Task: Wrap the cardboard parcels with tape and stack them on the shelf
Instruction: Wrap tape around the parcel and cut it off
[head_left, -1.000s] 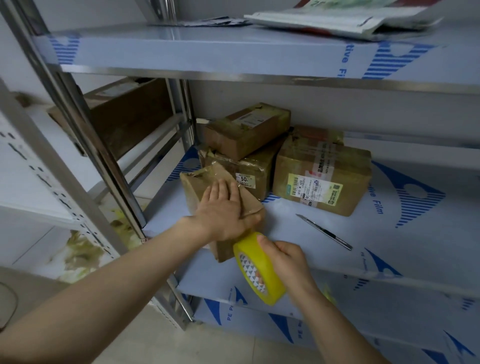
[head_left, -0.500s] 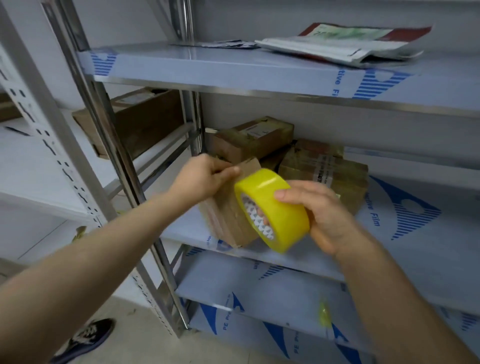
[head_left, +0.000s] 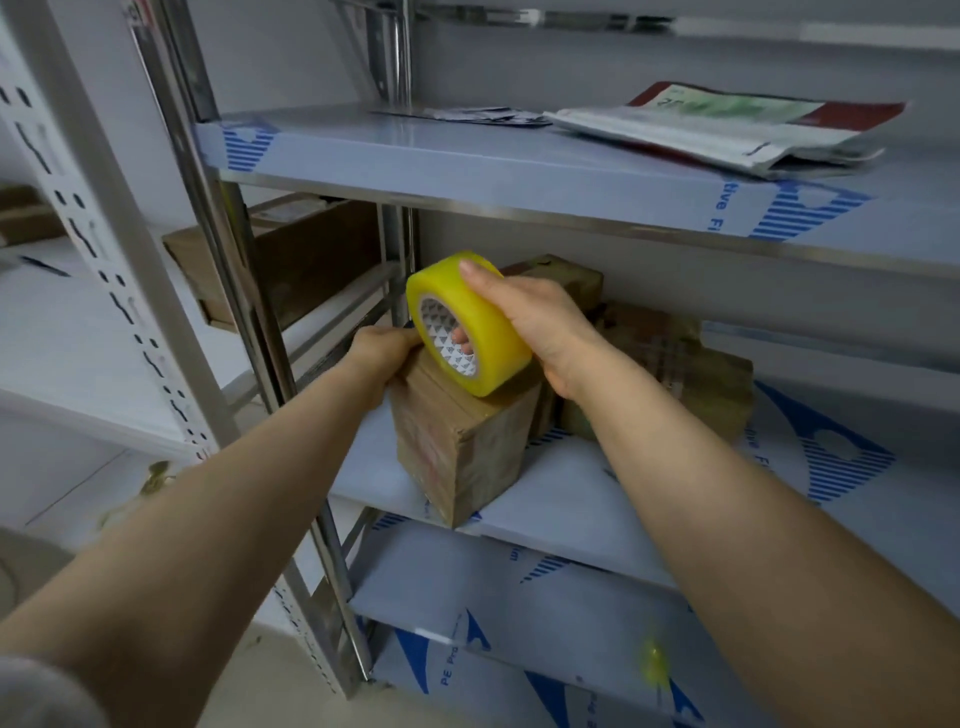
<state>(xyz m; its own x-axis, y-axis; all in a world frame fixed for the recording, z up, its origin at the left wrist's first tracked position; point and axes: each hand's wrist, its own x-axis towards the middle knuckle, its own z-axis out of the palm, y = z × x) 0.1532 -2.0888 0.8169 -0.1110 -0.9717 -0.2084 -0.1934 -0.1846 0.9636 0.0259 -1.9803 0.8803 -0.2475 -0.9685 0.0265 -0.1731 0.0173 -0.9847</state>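
The roll of tape (head_left: 496, 343) is now sitting higher than it was half a second ago: it is lifting from in front of the parcel's side to over the parcel's top. The parcel (head_left: 467, 447) is now standing more upright, where before it was leaning in the left hand.

The right hand (head_left: 540, 322) is gripping the yellow roll, with one finger lying over its outer face and another poking through the core. The open side of the core is facing left and toward the camera. The lower edge of the roll is pressing against the top of the parcel.

The left hand (head_left: 382, 348) is holding the parcel at its upper left corner. Its fingers are curling over the top edge, and their tips are hiding behind the roll.

The parcel is standing on the middle shelf (head_left: 597, 514), at the front edge near the left post (head_left: 244, 312). One lower corner is reaching the lip of the shelf. Behind it, at the back of the same shelf, more taped parcels (head_left: 675, 364) are lying in a pile, partly covered by the right forearm.

On the upper shelf (head_left: 467, 156) a stack of papers (head_left: 717, 130) is lying flat. A large open box (head_left: 311, 260) is sitting on the neighbouring rack to the left.
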